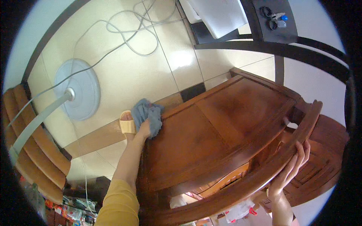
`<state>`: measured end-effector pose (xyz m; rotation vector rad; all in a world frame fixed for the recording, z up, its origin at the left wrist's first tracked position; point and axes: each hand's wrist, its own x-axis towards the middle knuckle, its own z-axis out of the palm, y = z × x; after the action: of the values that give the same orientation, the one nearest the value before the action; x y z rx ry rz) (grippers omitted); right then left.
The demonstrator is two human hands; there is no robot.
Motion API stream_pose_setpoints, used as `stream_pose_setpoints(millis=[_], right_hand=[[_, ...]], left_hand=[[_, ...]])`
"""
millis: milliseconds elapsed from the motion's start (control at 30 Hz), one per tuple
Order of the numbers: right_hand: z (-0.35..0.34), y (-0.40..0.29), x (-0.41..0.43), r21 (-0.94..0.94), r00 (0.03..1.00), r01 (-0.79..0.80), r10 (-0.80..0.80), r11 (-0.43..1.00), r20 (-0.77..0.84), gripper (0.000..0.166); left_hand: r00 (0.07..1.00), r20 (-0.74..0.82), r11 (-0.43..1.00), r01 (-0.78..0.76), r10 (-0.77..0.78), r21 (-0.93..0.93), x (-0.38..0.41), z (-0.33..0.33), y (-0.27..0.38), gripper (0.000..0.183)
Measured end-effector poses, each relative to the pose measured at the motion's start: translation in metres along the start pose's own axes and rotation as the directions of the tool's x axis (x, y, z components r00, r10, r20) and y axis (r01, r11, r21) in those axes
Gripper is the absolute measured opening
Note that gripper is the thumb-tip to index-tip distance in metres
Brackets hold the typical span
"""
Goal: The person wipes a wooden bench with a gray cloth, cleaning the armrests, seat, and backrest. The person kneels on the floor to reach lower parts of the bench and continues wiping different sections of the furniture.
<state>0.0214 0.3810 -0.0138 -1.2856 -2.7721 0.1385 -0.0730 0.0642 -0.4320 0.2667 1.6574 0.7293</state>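
Observation:
My left hand [144, 128] grips a bunched grey-blue cloth [144, 112] at the near-left corner of a dark reddish-brown wooden bench [183, 144]. The cloth hangs partly over the bench's edge and hides some of my fingers. My right hand [289, 173] is on the curved wooden rail [308, 124] along the bench's right side, its fingers wrapped over the edge. Through the gap between the panelled surface and the rail, slatted wood and some light-coloured items show.
A foot in a yellow slipper [128, 125] stands beside the cloth. Further left are a round grey stand base [84, 99] with its pole [39, 121] and a brown padded seat [39, 147]. Loose cable [138, 31] lies on the tiles. Scissors [274, 18] rest on a dark surface.

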Motion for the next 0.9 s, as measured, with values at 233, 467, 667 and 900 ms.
stream_pose_setpoints(millis=[233, 467, 667, 900], right_hand=[[0.005, 0.009, 0.001, 0.02, 0.993, 0.103, -0.101, 0.995, -0.059, 0.033], [0.011, 0.017, 0.003, -0.02, 0.972, 0.177, -0.178, 0.984, -0.152, 0.029], [0.016, 0.018, 0.001, -0.069, 0.963, 0.147, -0.158, 0.987, -0.217, 0.028], [0.011, 0.01, -0.002, -0.025, 0.966, 0.124, -0.127, 0.992, -0.224, 0.029]], left_hand=[[0.998, 0.013, 0.998, -0.059, 0.06, -0.034, -0.037, 0.004, -0.115, 0.025], [0.956, 0.173, 0.703, -0.292, 0.238, 0.649, -0.149, -0.014, -0.021, 0.014], [0.958, 0.012, 0.958, -0.286, 0.286, 0.023, -0.246, -0.039, 0.084, 0.01], [0.964, 0.154, 0.931, 0.253, -0.219, -0.262, -0.333, -0.077, 0.142, 0.049]])
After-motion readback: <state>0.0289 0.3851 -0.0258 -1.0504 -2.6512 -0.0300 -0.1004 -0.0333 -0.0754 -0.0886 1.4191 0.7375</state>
